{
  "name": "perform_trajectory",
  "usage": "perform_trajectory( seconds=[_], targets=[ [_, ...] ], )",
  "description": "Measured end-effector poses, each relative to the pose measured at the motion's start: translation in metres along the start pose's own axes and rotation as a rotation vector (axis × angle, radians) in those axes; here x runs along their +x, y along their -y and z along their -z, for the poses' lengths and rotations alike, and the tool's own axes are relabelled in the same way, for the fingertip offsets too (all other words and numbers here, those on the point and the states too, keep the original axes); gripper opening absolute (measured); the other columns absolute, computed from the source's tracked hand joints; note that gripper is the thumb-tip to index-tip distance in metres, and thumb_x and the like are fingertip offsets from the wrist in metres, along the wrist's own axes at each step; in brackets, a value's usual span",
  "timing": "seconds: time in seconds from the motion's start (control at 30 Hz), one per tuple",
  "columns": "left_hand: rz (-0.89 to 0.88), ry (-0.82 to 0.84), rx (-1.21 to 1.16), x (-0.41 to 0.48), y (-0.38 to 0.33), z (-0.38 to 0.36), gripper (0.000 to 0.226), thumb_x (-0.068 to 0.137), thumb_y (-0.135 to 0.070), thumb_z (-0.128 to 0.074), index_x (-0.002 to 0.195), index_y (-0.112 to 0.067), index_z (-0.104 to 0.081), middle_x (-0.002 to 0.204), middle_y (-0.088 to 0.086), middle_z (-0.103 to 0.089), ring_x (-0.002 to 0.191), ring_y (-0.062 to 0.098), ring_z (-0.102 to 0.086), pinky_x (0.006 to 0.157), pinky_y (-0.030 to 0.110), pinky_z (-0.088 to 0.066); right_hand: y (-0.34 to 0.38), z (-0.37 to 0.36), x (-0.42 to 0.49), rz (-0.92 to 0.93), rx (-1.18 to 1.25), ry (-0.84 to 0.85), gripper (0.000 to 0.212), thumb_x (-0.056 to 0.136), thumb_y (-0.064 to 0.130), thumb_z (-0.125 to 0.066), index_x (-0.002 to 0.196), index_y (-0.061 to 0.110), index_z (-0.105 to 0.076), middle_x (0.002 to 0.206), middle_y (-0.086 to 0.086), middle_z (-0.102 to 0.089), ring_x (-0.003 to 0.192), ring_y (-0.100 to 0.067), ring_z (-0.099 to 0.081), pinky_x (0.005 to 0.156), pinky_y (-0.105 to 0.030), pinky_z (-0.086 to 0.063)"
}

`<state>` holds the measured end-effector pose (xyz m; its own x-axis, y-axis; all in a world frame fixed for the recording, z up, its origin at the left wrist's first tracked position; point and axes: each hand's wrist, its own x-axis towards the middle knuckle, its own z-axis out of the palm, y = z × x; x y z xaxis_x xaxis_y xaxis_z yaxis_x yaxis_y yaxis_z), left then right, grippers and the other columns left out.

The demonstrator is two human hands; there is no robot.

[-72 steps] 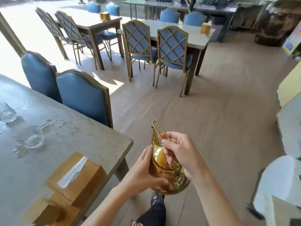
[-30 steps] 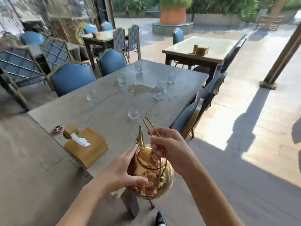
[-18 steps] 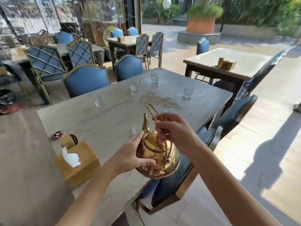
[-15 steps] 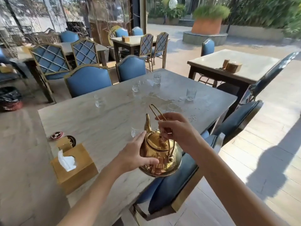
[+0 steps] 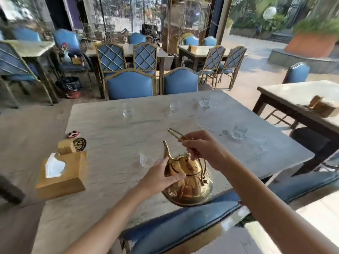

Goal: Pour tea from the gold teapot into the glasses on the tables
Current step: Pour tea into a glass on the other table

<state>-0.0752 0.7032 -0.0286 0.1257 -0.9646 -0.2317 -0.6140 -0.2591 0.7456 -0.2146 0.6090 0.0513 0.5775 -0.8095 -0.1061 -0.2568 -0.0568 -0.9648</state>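
Observation:
I hold the gold teapot (image 5: 189, 184) over the near edge of the grey stone table (image 5: 113, 136). My right hand (image 5: 203, 149) grips its thin wire handle from above. My left hand (image 5: 161, 176) presses against the pot's left side near the lid. The spout points up and away, toward a small clear glass (image 5: 145, 159) just beyond it. More clear glasses stand farther off: one to the right (image 5: 238, 132) and three along the far side (image 5: 127, 111) (image 5: 173, 105) (image 5: 205, 102).
A wooden tissue box (image 5: 60, 173) and a number stand (image 5: 72, 145) sit at the table's left. A blue chair back (image 5: 183, 222) is right below the teapot. Two blue chairs (image 5: 130, 85) line the far side. Another table (image 5: 300, 99) stands to the right.
I have turned from the open floor to face this table and come up to its near edge. The teapot stays in both hands and now hangs just behind the nearest glass.

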Motion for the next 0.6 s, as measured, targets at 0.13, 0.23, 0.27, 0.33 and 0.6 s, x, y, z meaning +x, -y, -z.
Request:
perform_trajectory(
  seconds=[0.13, 0.23, 0.27, 0.33, 0.6],
  targets=[
    [0.051, -0.028, -0.112, 0.003, -0.009, -0.022, 0.122, 0.057, -0.082, -0.067, 0.154, -0.021, -0.025, 0.15, -0.01, -0.039, 0.139, 0.012, -0.039, 0.118, 0.039, -0.035, 0.004, 0.008, 0.026, 0.04, -0.159, 0.08, 0.014, 0.089, -0.002, -0.058, 0.088, -0.014, -0.064, 0.053, -0.007, -0.045, 0.04, -0.013, -0.038, 0.039, -0.024, -0.034],
    [0.103, -0.12, -0.206, 0.01, -0.007, -0.033, 0.121, 0.053, -0.079, -0.074, 0.151, -0.028, -0.026, 0.15, -0.007, -0.045, 0.137, 0.014, -0.045, 0.116, 0.041, -0.038, 0.009, 0.002, 0.049, 0.053, -0.305, 0.11, 0.016, 0.087, 0.005, -0.062, 0.072, -0.002, -0.064, 0.052, -0.005, -0.046, 0.038, -0.013, -0.039, 0.042, -0.025, -0.034],
    [0.112, -0.132, -0.22, 0.011, -0.009, -0.036, 0.122, 0.052, -0.077, -0.076, 0.151, -0.028, -0.025, 0.149, -0.007, -0.045, 0.137, 0.014, -0.045, 0.116, 0.041, -0.038, 0.01, 0.0, 0.057, 0.056, -0.36, 0.115, 0.015, 0.087, 0.007, -0.063, 0.075, -0.003, -0.066, 0.053, -0.004, -0.047, 0.04, -0.014, -0.04, 0.042, -0.025, -0.034],
    [0.134, -0.144, -0.246, 0.017, -0.011, -0.038, 0.123, 0.052, -0.075, -0.078, 0.151, -0.026, -0.024, 0.148, -0.006, -0.045, 0.137, 0.014, -0.043, 0.117, 0.04, -0.037, 0.013, -0.004, 0.072, 0.071, -0.484, 0.122, 0.017, 0.087, 0.013, -0.064, 0.083, -0.003, -0.068, 0.057, -0.002, -0.05, 0.044, -0.013, -0.043, 0.041, -0.024, -0.035],
    [0.233, -0.176, -0.396, 0.04, -0.013, -0.034, 0.103, 0.063, -0.072, -0.074, 0.142, -0.019, -0.034, 0.136, -0.003, -0.053, 0.128, 0.018, -0.051, 0.107, 0.03, -0.043, 0.029, -0.036, 0.118, 0.144, -0.892, 0.229, 0.025, 0.09, 0.021, -0.062, 0.098, -0.003, -0.069, 0.079, -0.009, -0.064, 0.058, -0.015, -0.052, 0.049, -0.023, -0.038]
  ],
)
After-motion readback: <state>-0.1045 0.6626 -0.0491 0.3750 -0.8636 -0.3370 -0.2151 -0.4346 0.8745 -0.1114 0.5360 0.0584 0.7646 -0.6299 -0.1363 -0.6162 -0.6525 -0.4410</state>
